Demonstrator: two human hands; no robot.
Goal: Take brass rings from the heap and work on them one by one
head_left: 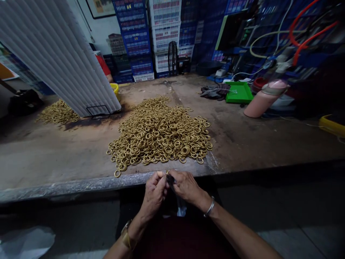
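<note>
My left hand [154,192] and my right hand [187,185] meet at the table's front edge, fingertips nearly touching. A bit of a brass-coloured ring [167,172] shows between them, pinched by the left fingers as far as I can see. In the right fingers sits a small dark item [170,179], its kind too unclear to name. Below the right hand hangs a pale translucent strip [181,208]. Just beyond both hands spreads a large heap of brass-coloured rings [161,135], with one loose ring [117,173] at its near left.
A tall corrugated white panel [61,54] leans on a black wire stand [97,110], left. Another ring pile [58,112] lies behind it. A green tray [239,92], dark gloves [214,92] and a pink bottle [265,99] stand right. Stacked crates [165,32] fill the back.
</note>
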